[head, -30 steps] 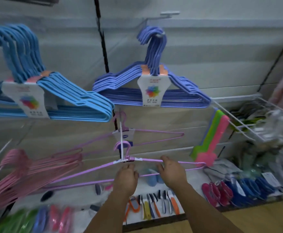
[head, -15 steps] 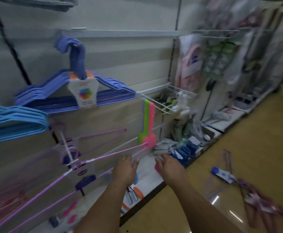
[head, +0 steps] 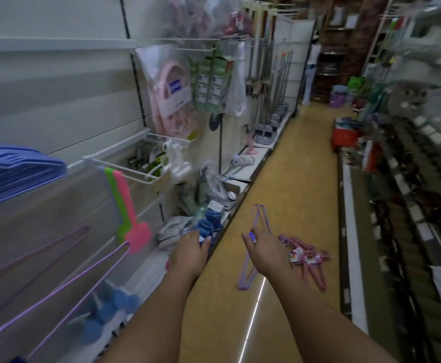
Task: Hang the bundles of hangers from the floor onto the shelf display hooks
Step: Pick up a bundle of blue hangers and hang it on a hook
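aisle floor holds a purple bundle beside a pink bundle; left hand and right hand loose, empty: hooks may snag together on lifting.

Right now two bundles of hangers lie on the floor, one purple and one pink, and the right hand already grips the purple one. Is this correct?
Not quite. In the head view the right hand holds nothing; its fingers are loose above the purple bundle. The rest is right: the purple bundle and the pink bundle both lie on the floor.
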